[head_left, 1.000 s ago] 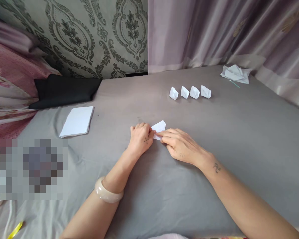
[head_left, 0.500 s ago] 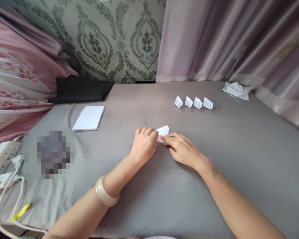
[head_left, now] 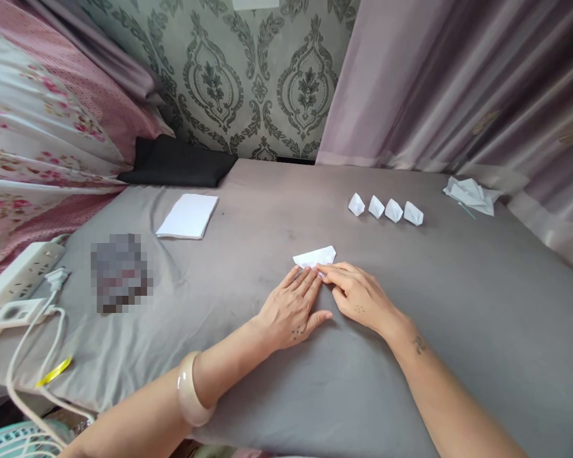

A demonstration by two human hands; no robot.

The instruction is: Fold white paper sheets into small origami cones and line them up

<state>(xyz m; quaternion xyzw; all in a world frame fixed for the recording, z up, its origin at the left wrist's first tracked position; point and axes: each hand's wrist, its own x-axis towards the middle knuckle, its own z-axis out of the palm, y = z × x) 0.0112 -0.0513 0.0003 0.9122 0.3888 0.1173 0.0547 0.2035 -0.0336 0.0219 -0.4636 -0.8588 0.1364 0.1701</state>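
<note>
Mid-bed, on the grey sheet, lies a small folded white paper, approx. flat, its long top edge slanting up to the R, just beyond the person's fingertips. Left hand is palm-down w/ fingers stretched out straight, tips on the paper's near edge; thumb sticks out to the side, nothing gripped, just pressing flat. Right hand comes in from the other side, fingers bent, tips on the near edge too, right beside the left's. Can't tell from where I'm standing if it's pinching the paper or only resting on it, as the knuckles hide the thumb side. Pale bangle on the L forearm.

Further back to the R, four folded paper pieces sit in a row, close tog. but apart. Beyond them, nr the purple curtain, a loose heap of white paper w/ a thin green stick by it. Back L: neat stack of white sheets, black cloth behind. Nearer on the L, a white power strip w/ plug & cord, plus a yellow strip. Patterned wallpaper at the back.
</note>
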